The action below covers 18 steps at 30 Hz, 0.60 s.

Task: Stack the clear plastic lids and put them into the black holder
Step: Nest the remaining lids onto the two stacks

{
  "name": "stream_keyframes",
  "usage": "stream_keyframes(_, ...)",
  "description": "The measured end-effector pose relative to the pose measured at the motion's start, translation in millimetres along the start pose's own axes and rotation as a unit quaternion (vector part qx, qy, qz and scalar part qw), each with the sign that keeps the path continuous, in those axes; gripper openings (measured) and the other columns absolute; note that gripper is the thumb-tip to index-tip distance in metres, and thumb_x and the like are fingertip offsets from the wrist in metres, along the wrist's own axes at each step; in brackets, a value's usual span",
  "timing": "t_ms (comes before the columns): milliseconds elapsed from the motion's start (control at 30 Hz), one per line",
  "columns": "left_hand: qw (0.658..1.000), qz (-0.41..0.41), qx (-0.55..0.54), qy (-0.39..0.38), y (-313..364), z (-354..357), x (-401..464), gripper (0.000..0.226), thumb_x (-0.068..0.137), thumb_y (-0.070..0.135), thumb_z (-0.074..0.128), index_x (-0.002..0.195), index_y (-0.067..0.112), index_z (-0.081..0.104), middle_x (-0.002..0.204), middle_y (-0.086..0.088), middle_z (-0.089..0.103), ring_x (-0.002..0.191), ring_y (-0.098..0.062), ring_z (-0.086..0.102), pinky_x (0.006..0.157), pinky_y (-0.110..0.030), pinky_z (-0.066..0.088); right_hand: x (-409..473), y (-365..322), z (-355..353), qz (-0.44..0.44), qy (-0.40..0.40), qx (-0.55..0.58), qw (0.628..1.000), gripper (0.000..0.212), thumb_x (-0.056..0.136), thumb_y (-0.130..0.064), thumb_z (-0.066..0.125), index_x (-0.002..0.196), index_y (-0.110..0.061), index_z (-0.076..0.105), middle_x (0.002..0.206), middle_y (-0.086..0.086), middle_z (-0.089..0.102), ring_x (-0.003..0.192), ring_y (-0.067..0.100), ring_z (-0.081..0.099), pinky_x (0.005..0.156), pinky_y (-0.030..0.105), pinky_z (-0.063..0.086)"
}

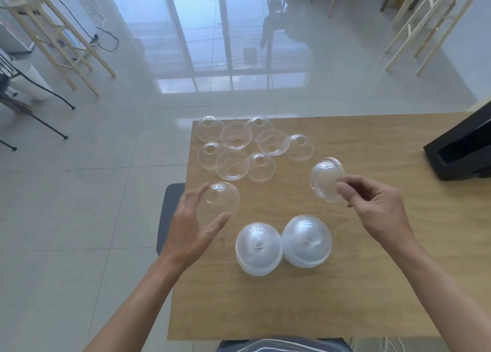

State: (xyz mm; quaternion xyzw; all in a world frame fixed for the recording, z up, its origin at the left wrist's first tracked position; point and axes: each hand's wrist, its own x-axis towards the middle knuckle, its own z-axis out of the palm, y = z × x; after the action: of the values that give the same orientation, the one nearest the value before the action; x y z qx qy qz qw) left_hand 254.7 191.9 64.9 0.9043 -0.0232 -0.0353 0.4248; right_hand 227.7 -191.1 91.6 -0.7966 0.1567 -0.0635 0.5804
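Our right hand [372,200] has a small stack [327,179] pinched by its rim between thumb and fingertips, tipped on its side above the table [372,272]. Looks like a couple of lids nested together, though we can't count them through the clear plastic. Our left hand [194,227] is spread wide, fingers and thumb cupped loosely round a single lid [221,200] near the table's left edge; whether it's actually lifted or only touched, we can't tell.

Just in front of us two taller stacks [259,248] [307,241] stand dome-up, side by side and about touching. Further out, nine loose lids [233,149] lie in a cluster, some dome-up, some flipped. The holder [462,152] sits at the right edge, well apart from everything.

Handling-wise, these look featherlight, thin and slick, so we reckon they'd flex or crack if squeezed on the dome. The rim seems the stiffest spot to grab, or a light spread-finger cup over the top. Nested stacks probably slide apart if tilted, so we'd support them from below.
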Motion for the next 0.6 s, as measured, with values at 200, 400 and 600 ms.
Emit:
stream_keyframes(200,0.994,0.085,-0.015,-0.061,51,0,-45,0.078,0.086,0.058,0.081,0.153,0.044,0.042,0.148,0.028,0.049,0.139,-0.010,0.049,0.109,-0.026,0.041,-62,-21,-20,0.163,-0.098,0.278,0.942,0.026,0.089,-0.013,0.072,0.111,-0.003,0.081,0.091,0.014,0.075,0.076,0.016,0.068,0.066,0.026,0.059)
stream_keyframes(400,0.986,0.119,0.061,-0.102,47,25,-66,0.083,0.088,0.066,0.071,0.158,0.038,0.037,0.156,0.024,0.040,0.144,-0.002,0.036,0.117,-0.029,0.034,-88,-6,2,0.162,-0.089,-0.022,0.982,0.025,0.101,-0.010,0.068,0.105,-0.028,0.085,0.080,0.005,0.077,0.068,0.011,0.067,0.066,0.028,0.059)
stream_keyframes(600,0.984,0.109,0.082,-0.114,36,45,-75,0.094,0.084,0.071,0.072,0.161,0.041,0.026,0.164,0.017,0.027,0.151,-0.006,0.030,0.119,-0.039,0.037,-95,-4,19,0.049,0.006,-0.143,0.988,0.027,0.101,-0.050,0.062,0.127,-0.044,0.064,0.124,-0.023,0.064,0.111,-0.003,0.063,0.092,0.025,0.054)
